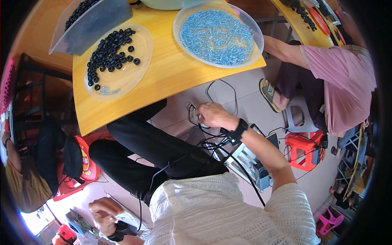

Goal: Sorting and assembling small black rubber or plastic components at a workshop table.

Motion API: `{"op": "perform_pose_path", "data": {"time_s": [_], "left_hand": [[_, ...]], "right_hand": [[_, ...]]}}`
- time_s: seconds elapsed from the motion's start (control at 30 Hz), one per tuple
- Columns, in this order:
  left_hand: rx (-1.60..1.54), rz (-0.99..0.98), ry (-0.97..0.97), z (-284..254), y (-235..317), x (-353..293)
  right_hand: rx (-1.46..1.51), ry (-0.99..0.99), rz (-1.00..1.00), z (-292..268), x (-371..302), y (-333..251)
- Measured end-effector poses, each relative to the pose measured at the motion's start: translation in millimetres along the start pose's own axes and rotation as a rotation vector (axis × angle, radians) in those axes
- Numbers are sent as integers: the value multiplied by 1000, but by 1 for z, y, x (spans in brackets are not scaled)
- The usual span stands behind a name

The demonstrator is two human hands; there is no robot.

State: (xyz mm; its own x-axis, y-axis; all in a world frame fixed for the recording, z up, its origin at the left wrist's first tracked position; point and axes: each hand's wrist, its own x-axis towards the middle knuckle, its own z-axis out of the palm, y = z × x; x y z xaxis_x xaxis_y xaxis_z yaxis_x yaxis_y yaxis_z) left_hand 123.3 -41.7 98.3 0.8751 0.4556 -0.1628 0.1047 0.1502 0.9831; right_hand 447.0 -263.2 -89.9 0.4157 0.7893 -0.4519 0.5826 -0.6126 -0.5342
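My right hand (215,115) is off the table's front edge, above the floor and close to thin black cables (191,109). Its fingers are bent and drawn together; whatever lies between them is too small to make out. Low on the left, beside my hip, hangs my left hand (105,213), blurred, with curled fingers. A dark band is on each wrist. On the table, a clear round lid (136,77) carries black round beads (107,55) and a few tiny clear pieces (108,90). To its right, a clear shallow dish (178,37) holds many small light-blue pieces (216,36).
The yellow table (171,81) also bears a translucent bin (102,24) of black beads. Cables run across my lap towards a metal-framed object (241,163) on my right. Another person (343,85) sits at the right near a red stool (302,151). A red chair (87,157) stands left.
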Motion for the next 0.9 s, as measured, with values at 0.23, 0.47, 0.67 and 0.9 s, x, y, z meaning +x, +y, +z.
{"op": "perform_pose_path", "data": {"time_s": [0.23, 0.47, 0.67, 0.9], "left_hand": [[313, 72, 151, -50, 31, -42], [369, 32, 193, -53, 27, -48], [331, 32, 178, -47, 23, -41], [278, -8, 163, -41, 18, -30]], "right_hand": [[179, -531, -309, 122, 37, 39], [85, -906, -58, 97, 35, 19], [273, -854, -191, 97, 54, 59], [285, -677, -99, 68, 36, 37]]}}
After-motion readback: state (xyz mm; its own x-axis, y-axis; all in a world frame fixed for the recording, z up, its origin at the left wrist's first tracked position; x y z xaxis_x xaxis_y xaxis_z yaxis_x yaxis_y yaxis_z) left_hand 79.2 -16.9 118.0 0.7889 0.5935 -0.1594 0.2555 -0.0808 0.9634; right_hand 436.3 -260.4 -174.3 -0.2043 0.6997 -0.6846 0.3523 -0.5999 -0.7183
